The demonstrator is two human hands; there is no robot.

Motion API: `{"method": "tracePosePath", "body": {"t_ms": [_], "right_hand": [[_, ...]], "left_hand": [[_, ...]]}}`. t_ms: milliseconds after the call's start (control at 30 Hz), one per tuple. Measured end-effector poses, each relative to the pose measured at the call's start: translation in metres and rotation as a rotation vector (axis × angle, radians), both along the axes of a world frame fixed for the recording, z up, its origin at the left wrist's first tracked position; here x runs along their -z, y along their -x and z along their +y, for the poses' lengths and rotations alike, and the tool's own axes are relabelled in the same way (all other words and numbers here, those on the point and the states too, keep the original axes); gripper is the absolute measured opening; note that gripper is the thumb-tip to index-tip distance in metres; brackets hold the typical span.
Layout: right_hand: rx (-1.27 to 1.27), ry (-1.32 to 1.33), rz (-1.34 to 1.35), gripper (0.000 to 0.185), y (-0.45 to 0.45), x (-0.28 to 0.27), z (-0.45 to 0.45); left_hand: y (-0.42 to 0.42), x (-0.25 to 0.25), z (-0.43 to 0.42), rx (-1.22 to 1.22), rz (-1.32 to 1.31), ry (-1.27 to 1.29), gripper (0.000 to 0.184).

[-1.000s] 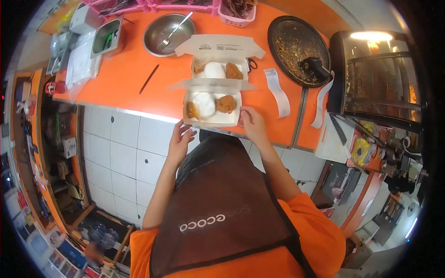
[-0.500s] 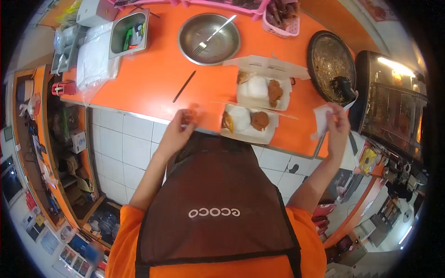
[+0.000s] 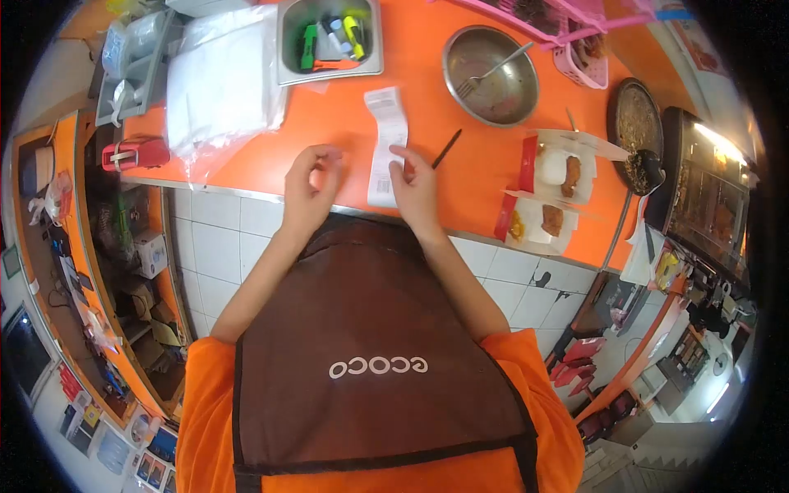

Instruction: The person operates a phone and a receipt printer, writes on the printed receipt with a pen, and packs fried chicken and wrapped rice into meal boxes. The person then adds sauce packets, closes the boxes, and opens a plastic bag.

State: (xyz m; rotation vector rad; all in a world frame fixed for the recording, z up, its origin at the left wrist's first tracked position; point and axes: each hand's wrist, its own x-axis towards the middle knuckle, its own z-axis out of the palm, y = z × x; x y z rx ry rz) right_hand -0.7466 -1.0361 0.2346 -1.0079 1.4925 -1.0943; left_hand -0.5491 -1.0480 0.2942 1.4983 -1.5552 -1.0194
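Note:
A long white printed receipt (image 3: 386, 123) lies lengthwise on the orange counter in front of me. My right hand (image 3: 415, 182) is at its right edge, with thumb and index finger closed on the paper. Left of the receipt hovers my left hand (image 3: 314, 182), holding nothing, its thumb apart from loosely curled fingers. A thin black pen-like stick (image 3: 446, 149) rests just right of my right hand. Farther right are two open food boxes, a back box (image 3: 544, 174) and a front box (image 3: 526, 240), each with white rice and a brown fried piece.
A metal container (image 3: 374, 64) of markers and a stack of clear plastic bags (image 3: 218, 82) stand at the back left. A red stapler-like object (image 3: 136, 154) sits near the left edge. Right of centre is a steel bowl (image 3: 493, 103) with a fork; a dark round pan (image 3: 625, 111) lies beyond.
My right hand has brought the receipt from the far right, beside the pan, to the counter in front of me. My view has shifted left, and both hands are now close together.

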Motion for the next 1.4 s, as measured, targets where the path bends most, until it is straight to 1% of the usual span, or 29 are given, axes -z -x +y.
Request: {"method": "tracePosePath", "body": {"t_ms": [33,67,133,167,233,267,400,467,567,667,767,867,967,1067,1100,1167,1267,1400], "right_hand": [[0.027,-0.023,-0.022,0.026,-0.01,0.009,0.005],[0.002,-0.031,0.012,0.026,-0.014,0.015,0.009],[-0.045,-0.052,0.076,0.028,-0.018,0.025,0.016],[-0.078,-0.057,0.109,0.029,-0.02,0.014,0.018],[-0.143,-0.065,0.176,0.03,-0.019,-0.01,0.018],[-0.136,-0.016,0.28,0.031,-0.015,-0.014,0.017],[-0.092,0.144,0.719,0.034,0.036,-0.013,0.005],[-0.138,0.152,0.913,0.031,0.069,-0.013,-0.005],[-0.237,0.124,0.925,0.024,0.094,-0.01,-0.01],[-0.317,0.23,1.07,0.015,0.102,-0.013,-0.009],[-0.397,0.018,1.124,0.009,0.1,-0.026,-0.009],[-0.046,-0.028,0.614,0.01,0.08,-0.022,-0.003],[0.083,0.29,0.243,0.011,0.045,-0.015,0.0],[0.039,0.189,0.154,0.007,0.022,-0.003,0.009],[0.048,0.191,0.162,0.006,0.014,-0.001,0.012],[0.066,0.198,0.179,0.006,-0.003,-0.017,0.011],[0.028,0.162,0.255,0.009,-0.002,-0.005,0.016],[0.047,0.177,0.254,0.008,-0.003,-0.005,0.016]], "left_hand": [[-0.006,0.008,-0.007,0.115,-0.1,0.104,0.029],[-0.009,0.016,-0.012,0.231,-0.198,0.204,0.036],[-0.01,0.035,-0.021,0.345,-0.303,0.286,0.053],[-0.01,0.044,-0.025,0.403,-0.354,0.331,0.062],[-0.008,0.064,-0.027,0.443,-0.397,0.317,0.072],[-0.007,0.069,-0.028,0.463,-0.42,0.313,0.077],[-0.008,0.074,-0.026,0.457,-0.415,0.268,0.085],[-0.009,0.073,-0.027,0.468,-0.412,0.254,0.088],[-0.01,0.073,-0.027,0.477,-0.417,0.215,0.096],[-0.012,0.073,-0.028,0.49,-0.401,0.176,0.105],[-0.013,0.075,-0.03,0.515,-0.417,0.168,0.108],[-0.013,0.075,-0.03,0.53,-0.424,0.173,0.108],[-0.015,0.074,-0.03,0.527,-0.408,0.182,0.109],[-0.015,0.076,-0.03,0.517,-0.394,0.202,0.111],[-0.015,0.077,-0.03,0.519,-0.393,0.197,0.111],[-0.015,0.077,-0.031,0.522,-0.391,0.191,0.11],[-0.015,0.075,-0.031,0.524,-0.391,0.173,0.11],[-0.015,0.072,-0.03,0.526,-0.408,0.16,0.11]]}}
